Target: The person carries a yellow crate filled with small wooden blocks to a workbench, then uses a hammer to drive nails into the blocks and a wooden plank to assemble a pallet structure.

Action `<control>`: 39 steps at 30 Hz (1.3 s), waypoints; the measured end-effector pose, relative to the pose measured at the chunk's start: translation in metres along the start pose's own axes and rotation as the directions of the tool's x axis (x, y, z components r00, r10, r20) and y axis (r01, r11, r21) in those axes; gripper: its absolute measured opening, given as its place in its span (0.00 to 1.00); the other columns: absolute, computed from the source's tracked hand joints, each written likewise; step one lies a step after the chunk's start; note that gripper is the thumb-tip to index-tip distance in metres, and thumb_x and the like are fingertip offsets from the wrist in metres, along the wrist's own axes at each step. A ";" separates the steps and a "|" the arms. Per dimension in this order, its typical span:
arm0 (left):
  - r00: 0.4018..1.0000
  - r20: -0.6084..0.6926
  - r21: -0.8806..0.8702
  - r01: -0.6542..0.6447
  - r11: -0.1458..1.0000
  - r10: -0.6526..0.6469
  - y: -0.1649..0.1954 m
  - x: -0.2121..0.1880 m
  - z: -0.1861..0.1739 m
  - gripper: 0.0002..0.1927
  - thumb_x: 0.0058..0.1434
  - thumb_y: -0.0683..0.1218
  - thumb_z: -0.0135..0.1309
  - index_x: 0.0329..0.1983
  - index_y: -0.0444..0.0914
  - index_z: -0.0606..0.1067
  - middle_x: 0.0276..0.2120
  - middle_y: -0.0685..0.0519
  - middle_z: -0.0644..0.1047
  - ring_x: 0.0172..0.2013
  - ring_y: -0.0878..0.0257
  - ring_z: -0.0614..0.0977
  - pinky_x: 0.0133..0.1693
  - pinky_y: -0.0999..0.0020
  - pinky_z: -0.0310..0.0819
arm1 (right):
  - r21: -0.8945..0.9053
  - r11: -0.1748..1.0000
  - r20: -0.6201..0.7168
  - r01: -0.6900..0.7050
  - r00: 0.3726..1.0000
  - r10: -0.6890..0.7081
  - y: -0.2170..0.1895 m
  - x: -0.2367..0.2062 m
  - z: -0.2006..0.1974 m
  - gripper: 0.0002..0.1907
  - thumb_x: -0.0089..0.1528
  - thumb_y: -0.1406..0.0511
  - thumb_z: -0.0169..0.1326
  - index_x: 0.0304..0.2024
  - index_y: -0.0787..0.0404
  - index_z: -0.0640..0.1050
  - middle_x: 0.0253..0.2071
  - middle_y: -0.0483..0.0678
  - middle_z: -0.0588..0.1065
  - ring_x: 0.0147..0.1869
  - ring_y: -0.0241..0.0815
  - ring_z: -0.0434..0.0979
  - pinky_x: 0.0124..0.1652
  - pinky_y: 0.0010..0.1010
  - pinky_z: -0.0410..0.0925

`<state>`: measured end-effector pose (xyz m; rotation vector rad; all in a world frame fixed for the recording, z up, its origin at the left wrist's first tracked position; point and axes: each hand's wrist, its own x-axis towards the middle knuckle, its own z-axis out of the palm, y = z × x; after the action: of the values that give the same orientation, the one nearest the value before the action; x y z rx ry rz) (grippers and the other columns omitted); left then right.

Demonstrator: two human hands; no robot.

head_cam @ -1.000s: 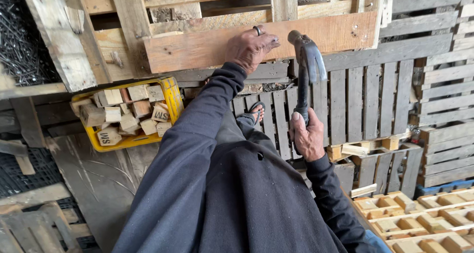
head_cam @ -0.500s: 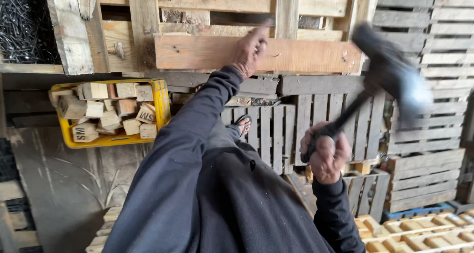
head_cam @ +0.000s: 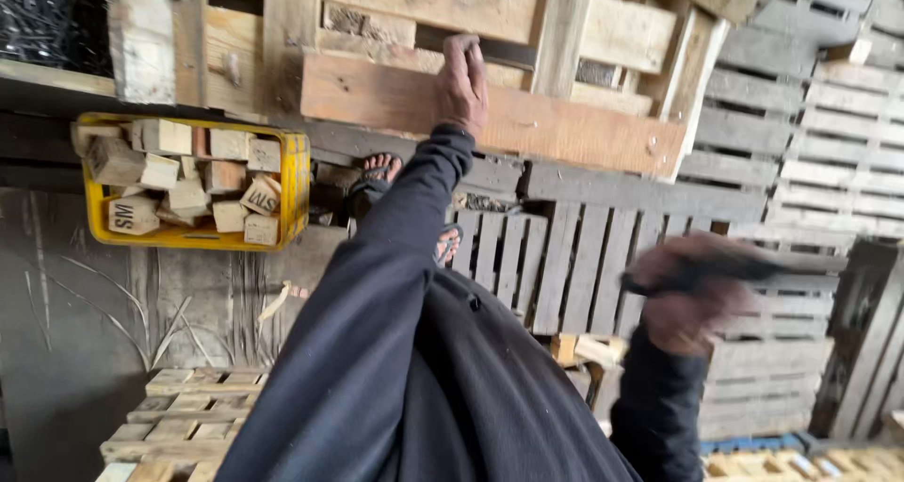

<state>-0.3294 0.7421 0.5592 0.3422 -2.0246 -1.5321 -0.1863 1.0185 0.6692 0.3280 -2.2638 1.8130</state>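
Note:
My left hand (head_cam: 463,82) presses flat on a wooden board (head_cam: 490,120) that lies across the wooden pallet (head_cam: 452,11) in front of me. Off to the right and lower down, my right hand (head_cam: 692,298) is heavily blurred and grips the dark handle of a hammer (head_cam: 716,267); the hammer's head cannot be made out. Both arms are in dark blue sleeves. My sandalled feet (head_cam: 377,173) show below the board.
A yellow crate (head_cam: 292,176) full of several small wood blocks sits at the left. Grey pallets (head_cam: 810,171) are stacked at the right and under my feet. More light pallets (head_cam: 179,411) lie at the lower left. A dark mesh bundle (head_cam: 47,16) fills the top left corner.
My right hand has swung the hammer out to the right and down, away from the board. My left hand stays on the board. The view has shifted right.

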 end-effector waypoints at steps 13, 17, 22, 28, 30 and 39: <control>0.998 -0.049 0.051 0.047 0.998 -0.044 -0.019 -0.003 0.004 0.06 0.75 0.45 0.44 0.50 0.40 0.70 0.38 0.42 0.78 0.40 0.42 0.82 0.38 0.55 0.76 | -0.087 0.768 0.187 -0.635 0.746 0.639 0.069 -0.032 -0.007 0.18 0.73 0.56 0.52 0.41 0.65 0.76 0.28 0.44 0.73 0.25 0.32 0.66 0.25 0.22 0.59; 1.000 -0.013 -0.008 0.010 1.000 -0.010 -0.018 -0.006 0.003 0.06 0.77 0.46 0.43 0.51 0.40 0.68 0.39 0.42 0.77 0.39 0.43 0.82 0.40 0.55 0.77 | 0.344 0.915 0.045 0.211 0.970 -0.241 -0.009 0.041 -0.051 0.17 0.72 0.56 0.52 0.42 0.64 0.75 0.27 0.44 0.72 0.25 0.32 0.66 0.25 0.23 0.59; 0.999 -0.023 -0.056 0.042 0.998 -0.043 -0.025 0.001 0.002 0.07 0.77 0.46 0.42 0.53 0.40 0.69 0.39 0.40 0.77 0.40 0.40 0.80 0.40 0.54 0.75 | -0.137 0.949 0.171 -0.283 0.937 0.304 0.017 0.004 0.034 0.16 0.72 0.56 0.52 0.43 0.63 0.75 0.27 0.43 0.71 0.25 0.33 0.66 0.25 0.25 0.59; 0.968 0.058 -0.016 0.246 0.969 -0.245 -0.019 0.005 0.004 0.07 0.78 0.47 0.45 0.48 0.40 0.70 0.34 0.42 0.77 0.33 0.43 0.81 0.37 0.54 0.75 | -0.183 0.932 0.068 -0.312 0.942 0.329 0.067 -0.011 -0.014 0.15 0.71 0.57 0.52 0.45 0.62 0.75 0.26 0.43 0.70 0.24 0.33 0.65 0.24 0.26 0.60; 0.997 -0.037 0.007 0.070 0.998 -0.070 -0.022 0.003 0.006 0.06 0.76 0.47 0.45 0.48 0.41 0.70 0.35 0.42 0.77 0.35 0.43 0.81 0.38 0.55 0.76 | 0.191 0.976 0.002 0.101 0.995 -0.104 0.030 0.025 -0.065 0.14 0.70 0.57 0.52 0.46 0.62 0.74 0.26 0.43 0.70 0.24 0.34 0.65 0.24 0.27 0.60; 0.999 -0.034 -0.039 0.039 0.998 -0.040 -0.024 0.000 0.002 0.06 0.76 0.47 0.44 0.46 0.39 0.69 0.35 0.43 0.77 0.34 0.46 0.82 0.37 0.56 0.77 | -0.342 0.633 0.103 -0.695 0.642 0.760 0.058 -0.037 0.048 0.14 0.69 0.57 0.52 0.48 0.60 0.74 0.26 0.42 0.68 0.24 0.35 0.65 0.24 0.29 0.61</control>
<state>-0.3337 0.7368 0.5363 0.3936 -1.9698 -1.5760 -0.1707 0.9851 0.5937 -0.5716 -3.0822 1.7724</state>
